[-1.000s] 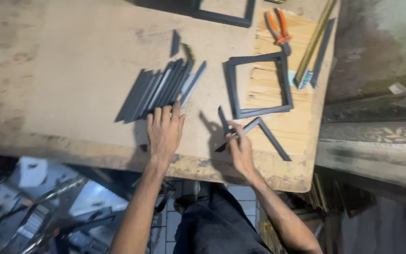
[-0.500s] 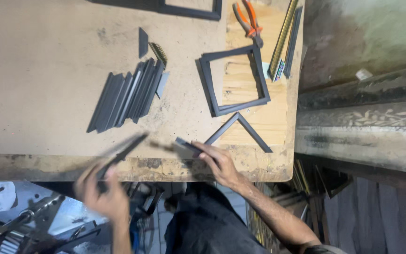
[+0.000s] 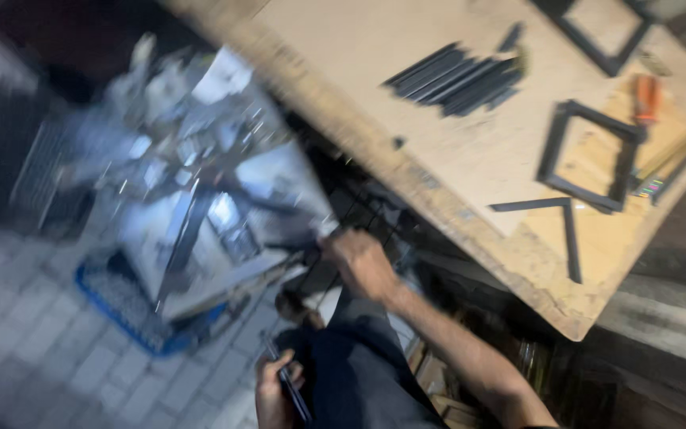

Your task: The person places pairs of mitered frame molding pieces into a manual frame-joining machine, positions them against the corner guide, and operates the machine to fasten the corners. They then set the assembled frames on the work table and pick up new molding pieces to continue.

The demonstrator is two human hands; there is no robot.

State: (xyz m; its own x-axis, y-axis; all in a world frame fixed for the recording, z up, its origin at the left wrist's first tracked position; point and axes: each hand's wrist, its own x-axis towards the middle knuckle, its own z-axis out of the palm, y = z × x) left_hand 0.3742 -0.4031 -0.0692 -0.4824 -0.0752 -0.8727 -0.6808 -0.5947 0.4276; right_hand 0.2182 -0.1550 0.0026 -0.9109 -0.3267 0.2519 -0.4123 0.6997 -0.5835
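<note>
Leaving workbench (image 3: 470,171); hands (image 3: 359,262) lowered, seemingly.

I see orange-handled pliers (image 3: 646,97) near the bench's (image 3: 343,48) far edge, beside a dark square frame (image 3: 591,156).

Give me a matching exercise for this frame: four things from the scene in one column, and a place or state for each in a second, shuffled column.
Things:
1. Pile of dark strips
2. Orange-handled pliers
3. Left hand
4. Right hand

Places or states:
A. Down by the lap, gripping a thin dark strip
B. Reaching below the table edge toward a blurred heap of clutter
C. On the table beside the square dark frame
D. Lying together mid-table, untouched

Pairs: 1-D, 2-C, 3-A, 4-B
</note>
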